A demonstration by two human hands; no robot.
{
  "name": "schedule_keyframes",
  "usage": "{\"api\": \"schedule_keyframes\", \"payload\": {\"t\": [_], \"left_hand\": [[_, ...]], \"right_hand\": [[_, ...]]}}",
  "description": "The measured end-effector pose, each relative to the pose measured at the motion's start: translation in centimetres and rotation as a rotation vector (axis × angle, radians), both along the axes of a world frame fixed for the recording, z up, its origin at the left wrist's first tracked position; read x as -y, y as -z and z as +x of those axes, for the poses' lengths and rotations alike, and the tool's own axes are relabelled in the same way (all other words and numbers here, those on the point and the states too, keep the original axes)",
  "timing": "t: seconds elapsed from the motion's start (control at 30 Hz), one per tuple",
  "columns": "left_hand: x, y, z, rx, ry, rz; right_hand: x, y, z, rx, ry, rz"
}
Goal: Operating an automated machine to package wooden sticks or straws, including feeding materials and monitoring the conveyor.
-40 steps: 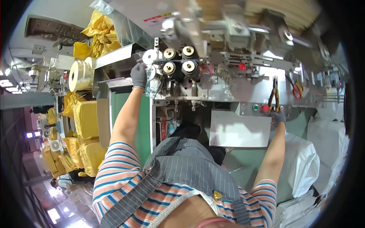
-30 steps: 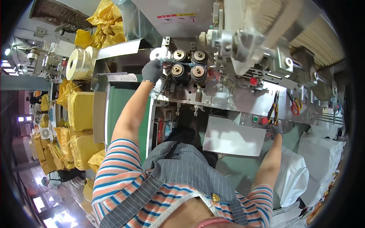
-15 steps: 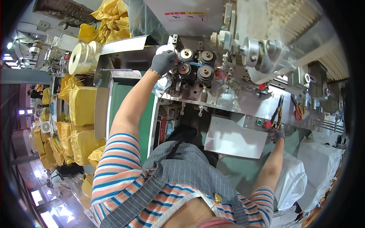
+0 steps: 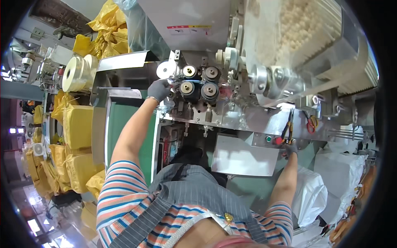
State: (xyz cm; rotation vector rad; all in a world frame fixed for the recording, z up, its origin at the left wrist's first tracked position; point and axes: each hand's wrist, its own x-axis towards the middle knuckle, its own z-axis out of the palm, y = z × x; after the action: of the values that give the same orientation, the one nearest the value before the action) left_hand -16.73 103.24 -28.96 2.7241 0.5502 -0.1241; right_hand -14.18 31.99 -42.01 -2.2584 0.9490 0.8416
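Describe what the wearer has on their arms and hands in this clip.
The left hand and right hand each wear a dark-grey glove. A thin pale band circles the left wrist; bracelet or cuff edge, I can't tell. Short, ribbed sleeves, striped blue, white and coral, leave the forearms bare.

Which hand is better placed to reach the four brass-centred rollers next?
Likely the left hand: it is close beside the nearest roller, while the right hand is farther off, by the red button and pliers.
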Motion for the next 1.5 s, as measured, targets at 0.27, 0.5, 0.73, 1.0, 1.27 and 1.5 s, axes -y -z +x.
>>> {"api": "schedule_keyframes", "payload": {"t": [0.27,0.5,0.73,1.0,1.27,1.5], "left_hand": [[-3.2,-1.7,2.3,-0.248,-0.176,-0.140],[-5.0,-3.0,3.6,-0.262,-0.033,0.033],[-7.4,-1.3,3.3,-0.123,-0.071,-0.046],[-9.7,-0.9,1.6,-0.072,-0.048,-0.124],[-10.6,-0.1,0.9,-0.011,-0.091,-0.180],[-10.4,-1.3,-1.3,0.145,0.130,0.048]], "right_hand": [[-3.0,-3.2,0.7,-0.071,-0.016,-0.040],[-1.7,-2.4,0.9,-0.162,-0.021,-0.044],[-2.3,-2.6,1.7,-0.206,-0.043,-0.115],[-4.1,-2.2,2.4,-0.218,0.074,-0.210],[-1.0,-0.3,1.7,-0.194,0.223,-0.119],[-6.4,-4.6,1.3,0.945,0.457,0.319]]}}
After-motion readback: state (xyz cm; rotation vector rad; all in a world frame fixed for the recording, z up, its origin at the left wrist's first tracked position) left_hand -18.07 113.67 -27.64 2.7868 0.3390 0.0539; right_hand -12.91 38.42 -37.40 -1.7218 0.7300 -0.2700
